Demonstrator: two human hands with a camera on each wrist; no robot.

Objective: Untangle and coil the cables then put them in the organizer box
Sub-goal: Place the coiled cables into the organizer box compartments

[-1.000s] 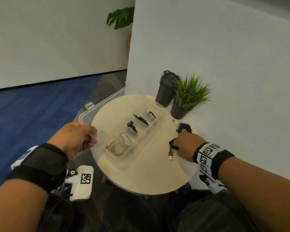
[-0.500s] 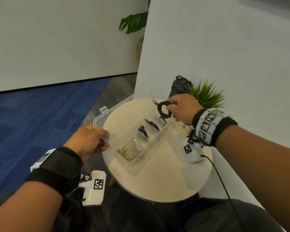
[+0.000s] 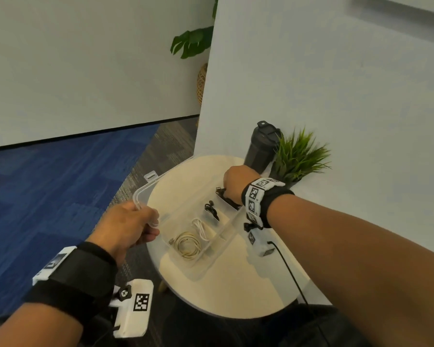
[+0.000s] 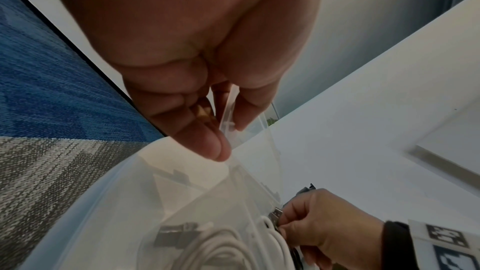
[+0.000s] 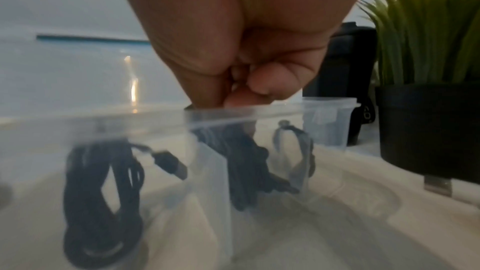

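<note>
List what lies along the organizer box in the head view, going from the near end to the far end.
Beige coiled cable → white coiled cable → black coiled cable → right hand lowering another black cable into a far compartment. Beyond the organizer box: black bottle.

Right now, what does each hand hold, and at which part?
The left hand pinches the clear lid at its near corner. The right hand holds the coiled black cable by its top, inside the organizer box.
</note>
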